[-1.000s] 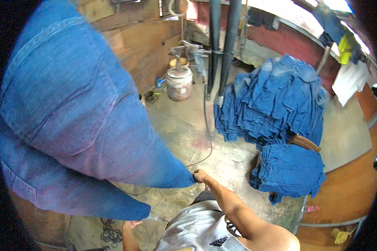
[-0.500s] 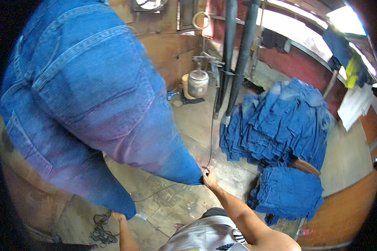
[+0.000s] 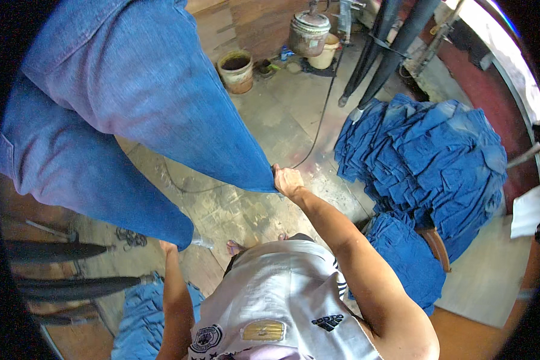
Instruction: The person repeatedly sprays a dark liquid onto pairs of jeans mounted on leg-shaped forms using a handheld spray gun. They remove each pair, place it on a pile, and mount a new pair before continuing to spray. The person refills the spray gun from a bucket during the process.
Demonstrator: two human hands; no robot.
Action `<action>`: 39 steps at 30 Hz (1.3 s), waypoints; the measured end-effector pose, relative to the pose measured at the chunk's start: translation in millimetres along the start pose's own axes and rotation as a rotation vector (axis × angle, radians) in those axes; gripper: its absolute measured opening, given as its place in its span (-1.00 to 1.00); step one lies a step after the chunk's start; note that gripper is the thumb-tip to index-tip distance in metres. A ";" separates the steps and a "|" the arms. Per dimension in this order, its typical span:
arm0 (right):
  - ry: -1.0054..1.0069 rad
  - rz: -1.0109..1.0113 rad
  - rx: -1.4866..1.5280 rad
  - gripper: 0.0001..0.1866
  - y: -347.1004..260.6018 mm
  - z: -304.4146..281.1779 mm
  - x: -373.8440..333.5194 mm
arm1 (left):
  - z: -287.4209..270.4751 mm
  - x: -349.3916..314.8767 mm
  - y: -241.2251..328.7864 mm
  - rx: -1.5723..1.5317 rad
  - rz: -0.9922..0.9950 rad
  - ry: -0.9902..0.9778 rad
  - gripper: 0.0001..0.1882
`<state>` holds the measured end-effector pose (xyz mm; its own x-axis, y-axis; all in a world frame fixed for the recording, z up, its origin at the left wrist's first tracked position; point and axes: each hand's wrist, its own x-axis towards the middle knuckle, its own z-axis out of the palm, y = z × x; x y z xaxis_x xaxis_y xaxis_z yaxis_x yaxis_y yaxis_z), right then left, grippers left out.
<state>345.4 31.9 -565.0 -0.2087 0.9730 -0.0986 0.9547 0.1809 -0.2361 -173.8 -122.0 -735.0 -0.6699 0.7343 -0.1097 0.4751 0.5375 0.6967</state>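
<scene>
A pair of blue jeans [image 3: 180,114] stretches from the upper left toward me, its legs rounded out and faintly purplish in places. My right hand [image 3: 288,180] is closed on the hem of the right-hand leg. At the other leg's hem is my left hand [image 3: 168,245], closed against the cloth; its fingertips are partly hidden behind the denim. The waist lies beyond the upper edge of the picture. A thin dark hose [image 3: 328,117] runs down beside my right hand and on behind the jeans leg.
At right, a tall heap of blue denim [image 3: 426,156] stands behind a smaller denim pile [image 3: 402,255]. Dark upright tubes [image 3: 387,57] rise beside it. A stained bucket [image 3: 237,75] and a lidded pot [image 3: 310,35] are at the back. Lighter denim [image 3: 141,318] and black bars [image 3: 72,288] occupy the lower left.
The view has tipped downward, showing more of my shirt and the lower-left denim. The jeans' pockets have slid mostly out of view. Both hands remain at the hems.
</scene>
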 end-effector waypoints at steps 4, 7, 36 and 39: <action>-0.073 -0.076 0.014 -0.75 0.0 1.1 4.1 | 0.8 -48.3 5.0 -0.237 -0.126 0.033 -0.43; -0.101 -0.119 0.043 -0.75 0.3 8.5 4.7 | -1.9 -78.9 2.5 -0.376 -0.193 0.065 -0.41; 0.202 0.052 0.435 -0.62 -5.1 54.2 2.1 | -34.2 -136.7 57.9 -0.194 -0.192 0.259 -0.54; 0.327 0.025 0.556 -0.64 -3.5 75.2 -42.5 | -47.0 -154.9 55.6 -0.392 -0.017 0.246 -0.65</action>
<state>335.0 -20.9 -632.7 -0.0288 0.9852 0.1688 0.6878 0.1421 -0.7119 -70.4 -225.4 -645.9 -0.8136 0.5813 0.0147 0.2427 0.3164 0.9171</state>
